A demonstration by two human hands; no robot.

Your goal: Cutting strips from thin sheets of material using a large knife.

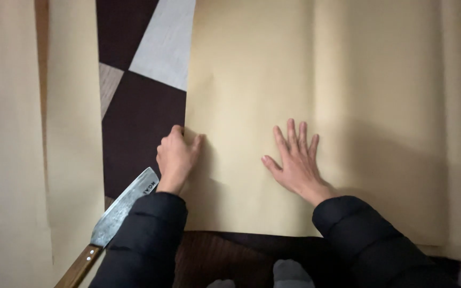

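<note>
Two hands on the tan paper sheet [252, 80], left hand [176, 157] curled pinching its left edge, right hand [294, 160] flat, fingers spread, empty; likely to crease or slip, with cleaver [124, 205] blade risky just beside left sleeve [145, 240].

Knife handle [78, 269] cut off below.

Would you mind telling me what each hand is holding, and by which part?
The left hand grips the big tan paper sheet at its left edge. The right hand only presses flat on it, fingers spread.
</note>
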